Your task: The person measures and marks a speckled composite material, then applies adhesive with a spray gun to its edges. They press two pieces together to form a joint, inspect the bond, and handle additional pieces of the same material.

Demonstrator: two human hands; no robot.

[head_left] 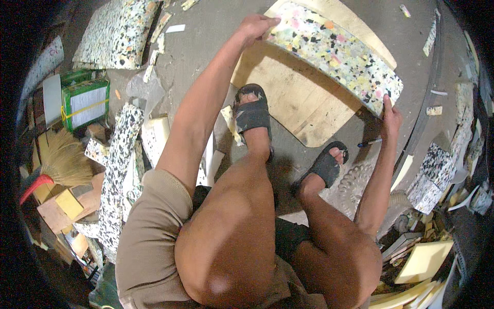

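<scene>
A long strip of speckled foam (334, 49), white and yellow with black and pink flecks, is stretched between my two hands. My left hand (256, 28) pinches its far left end, and my right hand (391, 116) grips its near right corner, thumb or finger along the edge. Beneath the strip lies a pale wooden board (301, 98) with rounded corners on the floor. The strip hides the board's middle and casts a shadow on it. Whether the strip touches the board I cannot tell.
A marker pen (369, 142) lies near my right wrist, by a coiled hose (355, 180). On the left are a foam slab (116, 33), a green box (85, 103), a broom (64, 159) and foam offcuts. More scraps (432, 175) and a yellow foam block (424, 261) crowd the right.
</scene>
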